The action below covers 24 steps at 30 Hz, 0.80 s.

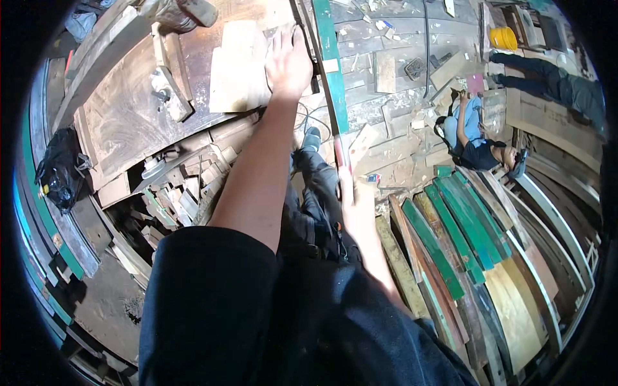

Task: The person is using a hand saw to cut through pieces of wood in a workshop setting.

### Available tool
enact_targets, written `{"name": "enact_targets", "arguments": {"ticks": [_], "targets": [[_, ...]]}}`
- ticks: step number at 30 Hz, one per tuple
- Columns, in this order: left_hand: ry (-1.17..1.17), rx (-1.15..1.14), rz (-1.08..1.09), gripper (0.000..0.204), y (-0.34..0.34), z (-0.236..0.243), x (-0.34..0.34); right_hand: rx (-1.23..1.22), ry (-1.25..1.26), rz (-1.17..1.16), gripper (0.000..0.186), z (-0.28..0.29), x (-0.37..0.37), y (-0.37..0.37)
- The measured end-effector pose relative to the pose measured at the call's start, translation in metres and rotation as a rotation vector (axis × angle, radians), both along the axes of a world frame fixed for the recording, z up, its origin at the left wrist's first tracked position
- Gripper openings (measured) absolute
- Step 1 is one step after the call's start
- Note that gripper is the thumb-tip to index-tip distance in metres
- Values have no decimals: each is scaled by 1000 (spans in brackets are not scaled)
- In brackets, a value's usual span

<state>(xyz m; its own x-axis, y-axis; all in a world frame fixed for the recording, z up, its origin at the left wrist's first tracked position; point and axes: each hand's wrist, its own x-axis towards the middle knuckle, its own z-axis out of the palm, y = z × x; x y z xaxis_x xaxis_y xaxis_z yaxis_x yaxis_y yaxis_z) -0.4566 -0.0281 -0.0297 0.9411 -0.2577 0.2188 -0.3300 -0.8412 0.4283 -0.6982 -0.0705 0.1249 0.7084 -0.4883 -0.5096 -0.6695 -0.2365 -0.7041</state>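
My left hand [287, 64] lies with fingers outstretched on pale wooden boards [230, 67] atop a worn wooden bench [132, 109], beside a long narrow board with a green painted face [327, 45]. My right hand [354, 199] grips the near end of that long board, which has a reddish stretch just above my fingers. A pale handled tool or fitting on a wood block [166, 87] rests farther left on the bench; its kind is unclear. Below the bench edge are wood offcuts [187, 199].
One person in a blue-and-black outfit [473, 138] sits at right; another's dark-clad legs [541, 87] show behind. Stacked green and bare planks [463, 238] fill the lower right. A yellow bucket [502, 37], scraps and a cable lie on the plank floor. A black bag [61, 170] is at left.
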Motion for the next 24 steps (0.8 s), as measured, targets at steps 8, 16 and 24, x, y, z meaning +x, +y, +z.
{"name": "enact_targets", "arguments": {"ticks": [8,16,24], "targets": [[-110,-86,-20,44,7,1,2,126,53,-69,46,1,-24,1],[25,19,-40,42,9,2,5,12,-5,53,45,-6,19,-9],[-84,-132,-59,42,1,8,4,32,44,9,44,4,27,-5]]}}
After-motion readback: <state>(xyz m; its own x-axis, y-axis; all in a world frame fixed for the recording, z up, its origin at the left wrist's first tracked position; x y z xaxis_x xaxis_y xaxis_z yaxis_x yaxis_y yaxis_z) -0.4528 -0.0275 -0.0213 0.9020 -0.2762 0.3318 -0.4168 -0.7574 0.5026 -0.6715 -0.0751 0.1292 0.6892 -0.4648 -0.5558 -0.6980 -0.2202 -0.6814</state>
